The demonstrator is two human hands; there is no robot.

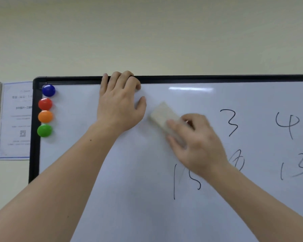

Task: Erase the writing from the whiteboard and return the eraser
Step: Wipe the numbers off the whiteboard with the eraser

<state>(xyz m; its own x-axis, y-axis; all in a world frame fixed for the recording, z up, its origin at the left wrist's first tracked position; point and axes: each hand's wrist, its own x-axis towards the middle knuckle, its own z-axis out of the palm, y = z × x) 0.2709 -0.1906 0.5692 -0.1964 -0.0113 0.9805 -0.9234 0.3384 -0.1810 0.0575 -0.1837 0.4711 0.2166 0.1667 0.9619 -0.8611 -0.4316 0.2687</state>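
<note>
The right hand (198,144) is gripping a pale eraser (164,116) by its lower end, fingers closed around it, and pressing it tilted against the whiteboard (129,172). The left hand (119,109) is lying open on the board just left of the eraser, not touching it, its fingers hooking over the black top frame (199,78). Black writing (229,122) is sitting to the right of and below the right hand. Four round magnets (45,110) are lining the board's left edge.
</note>
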